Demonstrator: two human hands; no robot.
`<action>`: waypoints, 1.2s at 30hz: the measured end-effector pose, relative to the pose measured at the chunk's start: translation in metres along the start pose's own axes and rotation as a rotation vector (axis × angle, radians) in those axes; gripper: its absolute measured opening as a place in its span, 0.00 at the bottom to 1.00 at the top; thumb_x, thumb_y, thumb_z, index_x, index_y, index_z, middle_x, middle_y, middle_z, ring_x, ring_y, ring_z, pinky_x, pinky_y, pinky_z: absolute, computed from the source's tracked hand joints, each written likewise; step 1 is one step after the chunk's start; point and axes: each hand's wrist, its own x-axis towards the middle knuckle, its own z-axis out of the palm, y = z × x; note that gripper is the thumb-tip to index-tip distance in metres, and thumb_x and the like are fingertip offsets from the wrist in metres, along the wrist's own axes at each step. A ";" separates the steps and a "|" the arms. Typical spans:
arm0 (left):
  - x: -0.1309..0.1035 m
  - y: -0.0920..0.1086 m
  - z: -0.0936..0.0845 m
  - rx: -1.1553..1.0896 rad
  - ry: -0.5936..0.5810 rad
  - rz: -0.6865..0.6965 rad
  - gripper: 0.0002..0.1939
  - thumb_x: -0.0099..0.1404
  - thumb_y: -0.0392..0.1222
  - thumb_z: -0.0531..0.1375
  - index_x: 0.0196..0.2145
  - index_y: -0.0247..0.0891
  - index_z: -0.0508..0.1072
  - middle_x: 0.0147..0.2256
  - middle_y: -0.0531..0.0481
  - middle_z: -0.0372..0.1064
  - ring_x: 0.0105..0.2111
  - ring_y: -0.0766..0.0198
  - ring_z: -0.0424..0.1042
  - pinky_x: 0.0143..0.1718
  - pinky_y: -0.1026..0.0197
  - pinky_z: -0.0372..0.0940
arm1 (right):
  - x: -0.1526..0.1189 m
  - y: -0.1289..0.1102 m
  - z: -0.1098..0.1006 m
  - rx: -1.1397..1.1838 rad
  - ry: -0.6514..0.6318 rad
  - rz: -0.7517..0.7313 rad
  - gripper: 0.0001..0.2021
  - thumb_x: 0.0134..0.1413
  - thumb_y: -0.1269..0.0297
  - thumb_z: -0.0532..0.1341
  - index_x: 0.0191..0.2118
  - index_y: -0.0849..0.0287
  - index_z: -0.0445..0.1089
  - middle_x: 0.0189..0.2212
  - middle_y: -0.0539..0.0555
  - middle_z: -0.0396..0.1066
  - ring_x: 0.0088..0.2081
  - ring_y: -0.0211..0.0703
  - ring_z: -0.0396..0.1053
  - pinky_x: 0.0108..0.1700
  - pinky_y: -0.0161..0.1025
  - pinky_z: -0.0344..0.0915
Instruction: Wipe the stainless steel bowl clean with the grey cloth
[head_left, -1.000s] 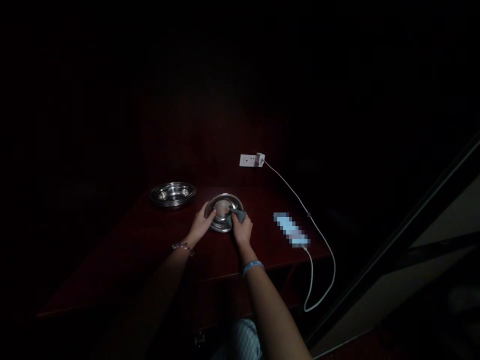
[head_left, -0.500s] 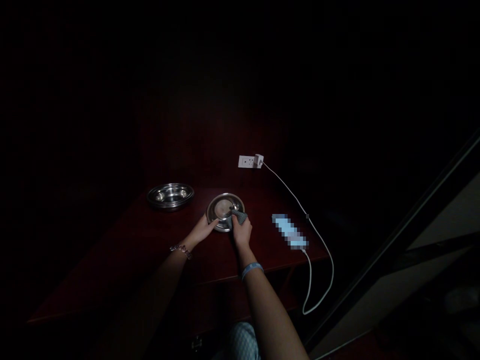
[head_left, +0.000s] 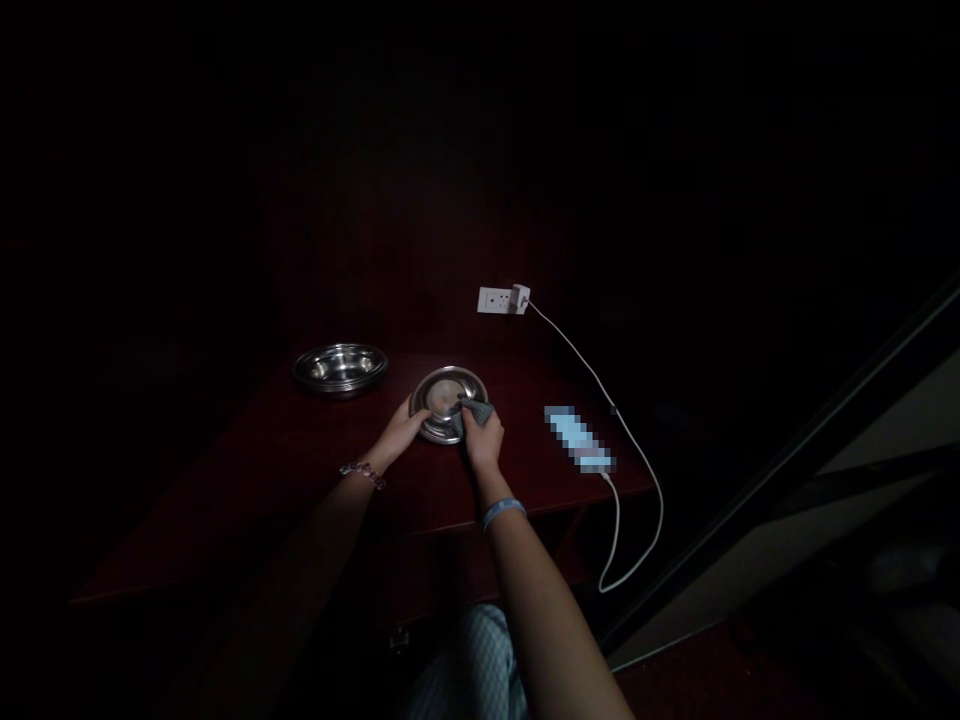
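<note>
Bare forearms — beaded bracelet (head_left: 363, 472) left, blue wristband (head_left: 503, 511) right.

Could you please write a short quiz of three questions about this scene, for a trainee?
1. True or false: the right hand presses a grey cloth on the steel dish.
2. Which thing lies to the right of that dish on the dark red table?
A. a phone on a white cable
B. a glass cup
C. a book
3. Fill in: the left hand holds the dish at its ____ rim.

Key
1. True.
2. A: the phone lies there, and its cable runs to the charger at the wall socket.
3. Left. A second steel dish stands further left, untouched.
</note>
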 end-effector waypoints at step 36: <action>-0.005 0.001 0.006 0.110 -0.104 0.132 0.36 0.59 0.50 0.61 0.62 0.39 0.55 0.61 0.41 0.62 0.62 0.56 0.61 0.65 0.53 0.52 | 0.005 0.010 0.002 0.043 0.045 -0.021 0.12 0.52 0.58 0.60 0.37 0.58 0.77 0.36 0.56 0.80 0.41 0.48 0.77 0.43 0.38 0.70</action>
